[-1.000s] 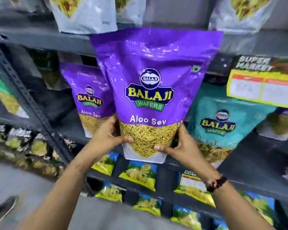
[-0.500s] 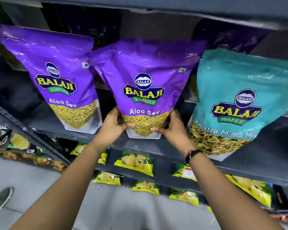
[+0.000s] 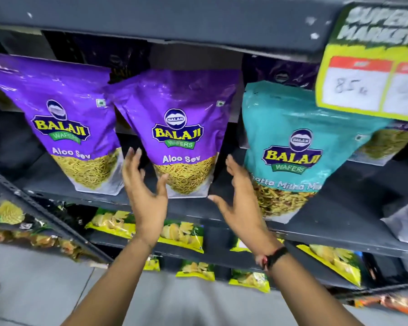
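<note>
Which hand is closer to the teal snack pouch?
Right. The right hand is beside the teal pouch, at its lower left; the left hand is farther left, beyond the middle purple pouch.

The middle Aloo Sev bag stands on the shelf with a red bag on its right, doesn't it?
Not red: the head view shows a teal bag on its right. The middle Aloo Sev bag does stand on the shelf.
</note>
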`<state>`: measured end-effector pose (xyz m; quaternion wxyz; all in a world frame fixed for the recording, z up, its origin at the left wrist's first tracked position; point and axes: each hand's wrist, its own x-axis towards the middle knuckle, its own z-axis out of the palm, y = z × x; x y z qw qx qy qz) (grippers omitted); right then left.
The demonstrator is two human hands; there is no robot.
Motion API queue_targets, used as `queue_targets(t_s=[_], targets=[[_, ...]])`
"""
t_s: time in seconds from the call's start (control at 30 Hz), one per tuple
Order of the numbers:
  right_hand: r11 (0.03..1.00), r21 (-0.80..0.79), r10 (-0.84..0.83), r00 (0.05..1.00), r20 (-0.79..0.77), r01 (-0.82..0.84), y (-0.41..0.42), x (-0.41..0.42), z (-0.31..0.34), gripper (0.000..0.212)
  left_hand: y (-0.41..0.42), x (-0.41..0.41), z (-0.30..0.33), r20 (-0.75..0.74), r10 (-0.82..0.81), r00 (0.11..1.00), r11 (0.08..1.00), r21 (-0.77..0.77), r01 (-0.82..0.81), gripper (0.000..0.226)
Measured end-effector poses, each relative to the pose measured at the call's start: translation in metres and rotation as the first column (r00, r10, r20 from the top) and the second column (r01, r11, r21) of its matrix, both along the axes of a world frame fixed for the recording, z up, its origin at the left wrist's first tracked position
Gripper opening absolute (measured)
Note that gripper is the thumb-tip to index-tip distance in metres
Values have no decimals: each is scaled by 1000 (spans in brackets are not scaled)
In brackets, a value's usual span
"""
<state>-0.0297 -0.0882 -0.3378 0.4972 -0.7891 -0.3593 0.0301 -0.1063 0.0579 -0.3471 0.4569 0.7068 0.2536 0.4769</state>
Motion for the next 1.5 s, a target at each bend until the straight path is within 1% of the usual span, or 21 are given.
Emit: queue_targets(t_s=[0.03, 0.07, 0.13, 0.2, 0.23, 0.3, 0.33, 0.4, 0.43, 0.5, 0.57, 0.67, 0.73, 0.83, 0.93, 1.0, 1.07, 1.17, 1.27, 1.5], targets=[[1000, -24, 23, 997, 72, -21, -15, -3, 2, 70, -12, 0, 4, 24, -16, 1000, 997, 75, 14, 57], [999, -50, 23, 989, 146, -15, -31, -4, 3, 61, -23, 4, 6, 26, -71, 997, 991, 118, 67, 51], [997, -42, -53, 965, 256, 66, -62, 1, 3, 48, -44, 17, 10, -49, -227, 973, 961, 151, 232, 48], [983, 18, -181, 941, 285, 184, -90, 9, 3, 46, -61, 35, 10, -174, -360, 917, 917, 116, 382, 54], [969, 51, -248, 928, 278, 243, -102, 14, 2, 50, -67, 45, 6, -241, -414, 878, 897, 54, 438, 61], [930, 123, -365, 904, 224, 346, -119, 25, 1, 61, -74, 62, -4, -345, -525, 778, 847, -128, 515, 82], [913, 141, -402, 902, 158, 382, -125, 32, -1, 70, -75, 68, -8, -375, -571, 730, 818, -193, 541, 93], [908, 116, -398, 916, -54, 402, -130, 46, -3, 92, -76, 76, -15, -421, -624, 658, 777, -243, 581, 110], [924, 73, -362, 920, -149, 375, -131, 54, -6, 99, -76, 80, -16, -443, -634, 634, 766, -246, 594, 113], [960, -58, -278, 929, -246, 272, -133, 69, -12, 101, -77, 85, -17, -463, -647, 606, 750, -246, 613, 107], [979, -123, -194, 930, -311, 163, -132, 78, -16, 91, -79, 88, -16, -461, -650, 605, 745, -229, 626, 95], [994, -101, -81, 902, -424, 42, -128, 80, -21, 74, -81, 89, -21, -443, -649, 618, 750, -238, 617, 84], [995, -94, -78, 893, -443, 41, -124, 77, -22, 68, -82, 89, -21, -423, -638, 644, 765, -249, 594, 81], [993, -84, -112, 899, -423, 85, -123, 70, -24, 62, -84, 82, -20, -427, -602, 675, 795, -238, 559, 80], [989, -98, -138, 913, -385, 108, -128, 53, -21, 60, -89, 66, -14, -416, -597, 686, 800, -249, 545, 79], [988, -93, -146, 924, -353, 121, -133, 41, -16, 58, -94, 53, -5, -404, -583, 705, 811, -233, 537, 74], [991, -42, -133, 936, -326, 126, -138, 28, -5, 56, -97, 40, 10, -375, -580, 723, 813, -206, 545, 68], [993, 20, -110, 955, -274, 120, -145, 8, 21, 59, -99, 20, 43, -337, -617, 711, 783, -175, 596, 60], [991, 84, -83, 979, -187, 100, -154, -10, 54, 59, -99, 4, 73, -310, -641, 702, 763, -162, 625, 56], [978, 204, -57, 998, 18, 52, -168, -30, 133, 58, -104, -20, 162, -268, -627, 731, 745, 69, 664, 57]])
